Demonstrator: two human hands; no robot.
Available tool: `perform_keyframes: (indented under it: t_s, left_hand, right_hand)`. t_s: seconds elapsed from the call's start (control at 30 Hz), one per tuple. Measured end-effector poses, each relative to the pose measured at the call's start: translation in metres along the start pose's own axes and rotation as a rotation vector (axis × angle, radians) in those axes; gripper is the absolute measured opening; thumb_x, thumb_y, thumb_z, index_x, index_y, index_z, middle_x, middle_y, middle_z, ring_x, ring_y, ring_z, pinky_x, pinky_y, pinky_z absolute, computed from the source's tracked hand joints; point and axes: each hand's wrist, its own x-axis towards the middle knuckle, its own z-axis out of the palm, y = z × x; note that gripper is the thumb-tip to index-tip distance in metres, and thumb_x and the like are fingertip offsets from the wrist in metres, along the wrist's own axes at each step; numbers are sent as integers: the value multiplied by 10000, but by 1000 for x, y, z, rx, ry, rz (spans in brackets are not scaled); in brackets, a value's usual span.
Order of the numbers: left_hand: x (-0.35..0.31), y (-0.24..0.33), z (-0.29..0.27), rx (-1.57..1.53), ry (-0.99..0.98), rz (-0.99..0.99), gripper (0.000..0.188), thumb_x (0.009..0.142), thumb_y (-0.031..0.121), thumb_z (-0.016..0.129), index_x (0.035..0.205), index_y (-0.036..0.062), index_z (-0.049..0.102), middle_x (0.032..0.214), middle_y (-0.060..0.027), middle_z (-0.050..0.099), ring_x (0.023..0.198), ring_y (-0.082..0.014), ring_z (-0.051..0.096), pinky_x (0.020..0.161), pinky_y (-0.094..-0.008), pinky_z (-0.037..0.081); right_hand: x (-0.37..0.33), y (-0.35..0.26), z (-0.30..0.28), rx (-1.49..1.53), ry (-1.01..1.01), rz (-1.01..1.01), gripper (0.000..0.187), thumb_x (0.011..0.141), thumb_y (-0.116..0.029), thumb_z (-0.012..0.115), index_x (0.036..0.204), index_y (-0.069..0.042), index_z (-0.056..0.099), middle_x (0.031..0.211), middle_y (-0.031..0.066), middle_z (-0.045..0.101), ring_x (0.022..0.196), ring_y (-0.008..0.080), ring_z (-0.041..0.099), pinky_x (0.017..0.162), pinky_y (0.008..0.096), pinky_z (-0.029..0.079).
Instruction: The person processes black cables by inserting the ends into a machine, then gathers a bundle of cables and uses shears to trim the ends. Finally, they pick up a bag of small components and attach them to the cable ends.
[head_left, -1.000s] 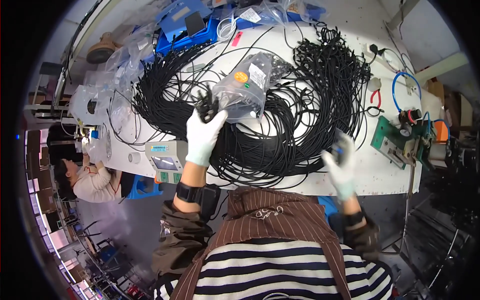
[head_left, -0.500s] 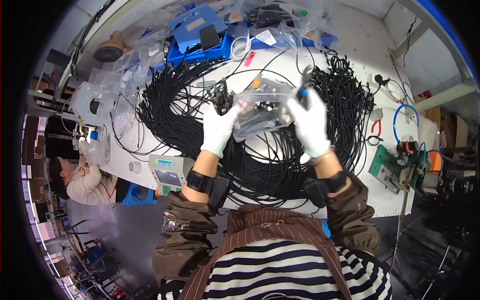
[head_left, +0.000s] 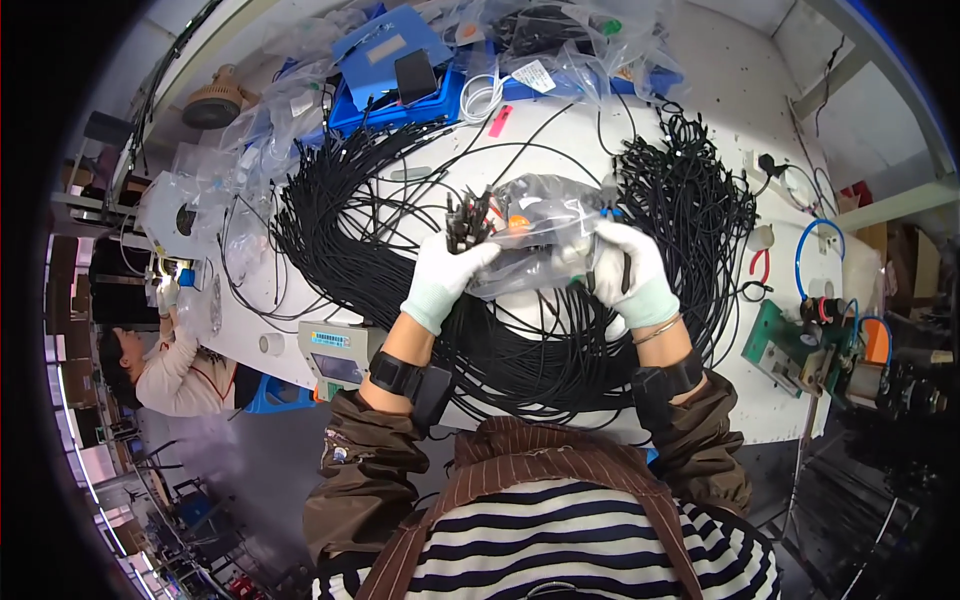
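Note:
My left hand, in a white glove, is closed around a bunch of black cable ends that stick up above its fingers. Beside it, a clear plastic bag with small dark and light parts inside spreads between both hands. My right hand, also gloved, is closed on a hand tool with black and blue handles; its exact kind is hard to make out. The fingertips of that hand lie against the bag's right side. Beneath both hands, a large loop of black cables covers the white table.
Blue trays and plastic bags lie along the far side. At near left stands a small device with a screen. Red-handled pliers and a green fixture are at right. Another person works at far left.
The bag has shifted right and spread out between my hands. My left hand with the cable ends has moved slightly right; my right hand has moved nearer, and the tool in it has dropped lower.

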Motion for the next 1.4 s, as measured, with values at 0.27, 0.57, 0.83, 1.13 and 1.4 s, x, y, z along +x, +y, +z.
perform_keyframes:
  t_s: [0.27,0.57,0.83,1.13,1.4]
  left_hand:
    - [44,-35,-8,-712,-123,-161,266,789,133,551,966,-49,631,899,-140,663,825,-210,622,804,-313,479]
    - [66,-110,35,-1212,-410,-181,384,770,166,565,1099,-31,557,944,-123,649,847,-239,612,830,-330,478]
    - [82,-37,3,-1007,-248,-152,363,844,208,531,1087,-58,575,925,-84,654,843,-181,603,747,-281,474]
    - [74,-43,3,-1079,-270,-251,281,861,162,542,1073,-19,575,956,-80,640,896,-171,603,820,-305,483]
    - [-10,13,4,-119,127,214,386,728,183,676,1055,-7,598,1017,-83,630,803,-161,627,702,-308,510]
  right_hand:
    - [8,12,-47,-90,86,180,200,814,-71,513,934,58,607,870,130,644,785,195,623,733,297,500]
    - [64,0,-76,-634,336,24,173,800,-124,599,889,23,612,834,89,652,759,187,624,687,290,502]
    - [54,10,-22,-1486,680,-404,280,750,-242,698,874,-22,576,750,83,631,694,136,601,632,275,473]
    - [75,33,-28,-1524,185,-116,316,748,-185,704,957,-5,551,683,59,576,575,136,547,536,260,462]
    - [76,28,-4,-887,163,30,166,778,-90,639,861,5,533,662,7,555,534,72,499,492,222,420]
